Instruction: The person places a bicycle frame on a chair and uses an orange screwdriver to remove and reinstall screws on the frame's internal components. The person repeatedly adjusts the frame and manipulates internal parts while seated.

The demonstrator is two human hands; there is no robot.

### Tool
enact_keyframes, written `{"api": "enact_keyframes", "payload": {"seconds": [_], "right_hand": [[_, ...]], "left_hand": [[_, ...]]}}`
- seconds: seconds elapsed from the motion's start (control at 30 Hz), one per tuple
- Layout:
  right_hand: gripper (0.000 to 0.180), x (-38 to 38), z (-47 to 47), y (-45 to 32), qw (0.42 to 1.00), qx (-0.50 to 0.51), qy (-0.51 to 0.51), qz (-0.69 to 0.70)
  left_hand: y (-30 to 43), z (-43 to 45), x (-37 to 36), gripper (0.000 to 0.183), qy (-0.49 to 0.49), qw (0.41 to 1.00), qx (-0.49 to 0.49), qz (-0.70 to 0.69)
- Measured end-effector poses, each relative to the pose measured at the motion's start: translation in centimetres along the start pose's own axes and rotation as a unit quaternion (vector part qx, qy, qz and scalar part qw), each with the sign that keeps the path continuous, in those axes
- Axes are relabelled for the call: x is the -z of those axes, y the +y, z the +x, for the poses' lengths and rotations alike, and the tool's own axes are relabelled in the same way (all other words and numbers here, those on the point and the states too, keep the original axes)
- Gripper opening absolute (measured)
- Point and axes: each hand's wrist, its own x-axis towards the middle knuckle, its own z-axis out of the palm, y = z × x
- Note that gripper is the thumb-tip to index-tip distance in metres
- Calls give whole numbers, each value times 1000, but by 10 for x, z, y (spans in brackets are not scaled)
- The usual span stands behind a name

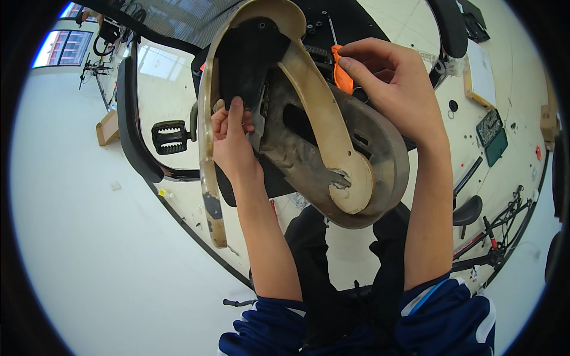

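Note:
A long, worn guard or cover (378, 129), grey-brown with a cream inner strip, lies tilted before me on a black chair seat. A cream curved rim (209, 178) with chipped patches rises at its left. My left hand (236, 138) reaches inside that rim, thumb against a black plate (249, 66) and fingers curled beside a grey metal bracket; whether it grips something there is partly hidden. My right hand (383, 75) hovers at the right, thumb and forefinger apart, by the handle of an orange screwdriver (343, 75). A black bicycle pedal (170, 137) on a crank shows at the left.
Chair armrests stand at left (133, 120) and right (449, 26). Small nuts or washers (311, 27) lie on the seat's far part. On the floor at right are a green case (495, 147), a white-topped box (481, 75), a saddle (468, 211) and a bicycle frame (494, 249).

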Motion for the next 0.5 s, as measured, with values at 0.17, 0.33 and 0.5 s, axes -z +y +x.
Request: {"api": "enact_keyframes", "payload": {"seconds": [0.17, 0.33, 0.5], "right_hand": [[22, -7, 2, 2, 999, 18, 24, 18], [22, -6, 2, 6, 999, 30, 39, 0], [21, 2, 0, 9, 999, 20, 44, 6]], "left_hand": [[-2, -4, -7, 22, -2, 997, -77, -2], [8, -7, 1, 23, -30, 996, -79, 29], [21, -32, 2, 27, -45, 998, -53, 6]]}}
